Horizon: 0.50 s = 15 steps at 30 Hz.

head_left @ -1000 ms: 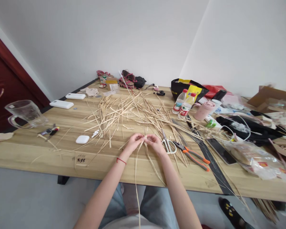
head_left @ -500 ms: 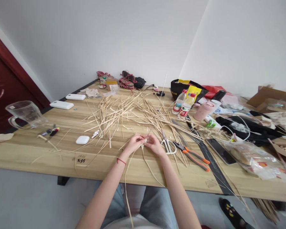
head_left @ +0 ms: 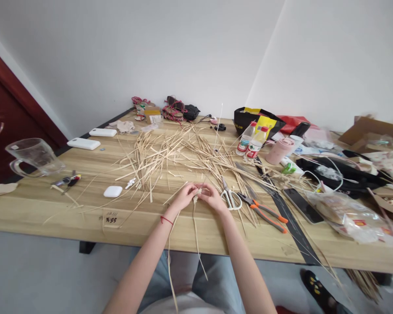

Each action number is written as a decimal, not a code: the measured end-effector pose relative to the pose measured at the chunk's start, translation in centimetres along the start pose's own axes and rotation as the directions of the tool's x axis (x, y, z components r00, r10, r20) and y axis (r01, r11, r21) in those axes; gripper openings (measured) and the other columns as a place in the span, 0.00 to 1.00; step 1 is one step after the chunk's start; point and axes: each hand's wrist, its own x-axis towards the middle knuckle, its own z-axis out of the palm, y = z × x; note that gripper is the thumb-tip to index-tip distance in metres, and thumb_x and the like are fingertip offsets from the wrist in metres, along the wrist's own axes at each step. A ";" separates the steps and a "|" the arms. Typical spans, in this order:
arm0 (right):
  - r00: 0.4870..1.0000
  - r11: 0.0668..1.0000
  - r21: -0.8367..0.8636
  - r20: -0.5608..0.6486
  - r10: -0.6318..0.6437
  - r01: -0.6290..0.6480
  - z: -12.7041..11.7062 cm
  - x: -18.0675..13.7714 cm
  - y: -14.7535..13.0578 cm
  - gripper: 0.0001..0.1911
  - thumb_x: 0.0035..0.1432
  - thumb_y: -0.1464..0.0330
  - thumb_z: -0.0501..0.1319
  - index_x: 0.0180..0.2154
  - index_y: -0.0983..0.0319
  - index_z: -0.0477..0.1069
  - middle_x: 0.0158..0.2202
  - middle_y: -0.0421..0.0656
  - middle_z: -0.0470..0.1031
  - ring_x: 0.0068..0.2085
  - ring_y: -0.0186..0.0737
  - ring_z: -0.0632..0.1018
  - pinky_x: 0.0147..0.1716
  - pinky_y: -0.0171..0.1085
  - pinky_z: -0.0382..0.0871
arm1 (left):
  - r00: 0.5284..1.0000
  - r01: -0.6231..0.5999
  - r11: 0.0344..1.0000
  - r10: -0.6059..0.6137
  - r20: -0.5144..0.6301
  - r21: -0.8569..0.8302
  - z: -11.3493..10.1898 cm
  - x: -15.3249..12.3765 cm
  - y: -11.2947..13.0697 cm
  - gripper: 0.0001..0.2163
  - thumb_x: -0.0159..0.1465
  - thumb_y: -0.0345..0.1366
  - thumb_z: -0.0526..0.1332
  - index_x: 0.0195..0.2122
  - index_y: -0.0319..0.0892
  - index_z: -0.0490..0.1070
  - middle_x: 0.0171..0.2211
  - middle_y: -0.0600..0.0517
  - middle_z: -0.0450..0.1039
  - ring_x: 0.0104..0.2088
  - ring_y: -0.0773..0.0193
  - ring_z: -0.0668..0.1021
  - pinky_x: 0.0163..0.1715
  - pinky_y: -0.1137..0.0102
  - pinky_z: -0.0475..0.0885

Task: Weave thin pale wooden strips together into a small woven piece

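Note:
Near the table's front edge, my left hand (head_left: 184,196) and my right hand (head_left: 211,197) meet, both closed on a small woven straw piece (head_left: 199,192). Fingers cover most of the piece. Two long straw strands trail from it: one strand (head_left: 196,231) hangs over the table edge between my arms, and another strand (head_left: 170,261) runs down by my left forearm. Just beyond my hands spreads a loose heap of dry straw strips (head_left: 163,152). White-handled scissors (head_left: 231,199) lie close to my right hand, with orange-handled pliers (head_left: 265,211) beside them.
At left are a clear glass mug (head_left: 36,157), white power banks (head_left: 84,143) and a white earphone case (head_left: 113,191). Two bottles (head_left: 254,143), a pink cup (head_left: 280,150), a phone (head_left: 303,205) and plastic bags (head_left: 353,216) crowd the right. A black bag (head_left: 245,122) stands behind.
The strand between my arms has swung left and now hangs straighter over the table edge. My hands stay together on the woven piece in nearly the same place.

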 end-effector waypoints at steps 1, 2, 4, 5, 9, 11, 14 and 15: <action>1.000 1.000 0.013 -0.009 0.014 -0.014 0.0 0.0 -0.1 0.20 0.47 0.61 0.68 0.43 0.59 0.72 0.45 0.46 0.76 0.41 0.43 0.77 0.42 0.42 0.71 | 1.000 -0.002 1.000 0.002 0.005 0.004 0.0 0.0 0.0 0.11 0.59 0.45 0.60 0.32 0.42 0.73 0.38 0.47 0.74 0.43 0.58 0.73 0.48 0.63 0.66; 0.999 0.999 0.027 -0.022 0.029 -0.028 0.1 -0.1 -0.2 0.20 0.47 0.60 0.67 0.42 0.60 0.73 0.44 0.46 0.76 0.40 0.43 0.78 0.41 0.42 0.72 | 1.000 -0.007 1.000 0.007 0.009 0.010 0.0 0.0 0.0 0.11 0.59 0.45 0.60 0.31 0.42 0.72 0.38 0.47 0.73 0.42 0.58 0.73 0.47 0.63 0.66; 0.997 0.997 0.052 -0.050 0.055 -0.053 0.1 0.0 -0.2 0.19 0.47 0.57 0.67 0.41 0.60 0.74 0.41 0.46 0.78 0.40 0.44 0.78 0.40 0.42 0.73 | 1.000 -0.020 0.999 0.020 0.011 0.034 0.0 0.0 0.1 0.12 0.60 0.45 0.59 0.30 0.42 0.71 0.36 0.48 0.72 0.41 0.59 0.73 0.46 0.64 0.66; 0.996 0.996 0.064 -0.060 0.067 -0.064 0.1 0.0 -0.2 0.19 0.47 0.56 0.67 0.40 0.60 0.74 0.40 0.46 0.78 0.39 0.44 0.78 0.39 0.42 0.73 | 1.000 -0.025 0.998 0.024 0.013 0.052 0.0 0.0 0.1 0.11 0.60 0.45 0.59 0.29 0.42 0.71 0.35 0.48 0.72 0.40 0.59 0.73 0.45 0.65 0.66; 0.992 0.989 0.112 -0.070 0.102 -0.094 0.0 0.1 0.3 0.20 0.45 0.55 0.68 0.37 0.60 0.74 0.37 0.45 0.78 0.37 0.45 0.79 0.37 0.43 0.74 | 0.999 -0.024 0.994 0.022 0.027 0.104 0.0 0.0 0.1 0.10 0.60 0.44 0.59 0.29 0.42 0.70 0.30 0.51 0.69 0.34 0.61 0.72 0.40 0.66 0.67; 0.990 0.987 0.123 -0.083 0.111 -0.101 -0.1 0.2 0.6 0.20 0.44 0.55 0.68 0.36 0.60 0.74 0.36 0.45 0.78 0.37 0.45 0.78 0.36 0.43 0.74 | 0.999 -0.021 0.996 0.017 0.042 0.092 0.0 0.0 0.2 0.10 0.60 0.43 0.58 0.28 0.42 0.69 0.29 0.52 0.68 0.33 0.62 0.71 0.38 0.66 0.67; 0.988 0.987 0.114 -0.099 0.121 -0.110 -0.2 0.4 0.7 0.19 0.42 0.55 0.69 0.34 0.60 0.73 0.35 0.44 0.78 0.35 0.44 0.78 0.34 0.41 0.74 | 0.997 -0.019 0.998 0.014 0.082 0.057 0.0 0.0 0.1 0.10 0.60 0.43 0.58 0.29 0.42 0.70 0.29 0.52 0.68 0.32 0.62 0.71 0.36 0.67 0.68; 0.987 0.988 0.111 -0.104 0.123 -0.111 -0.2 0.4 0.6 0.19 0.42 0.55 0.69 0.33 0.60 0.73 0.34 0.43 0.78 0.35 0.44 0.78 0.33 0.40 0.74 | 0.995 -0.018 0.999 0.014 0.095 0.049 -0.1 -0.1 0.1 0.10 0.60 0.43 0.58 0.30 0.42 0.70 0.29 0.52 0.68 0.32 0.62 0.71 0.36 0.67 0.68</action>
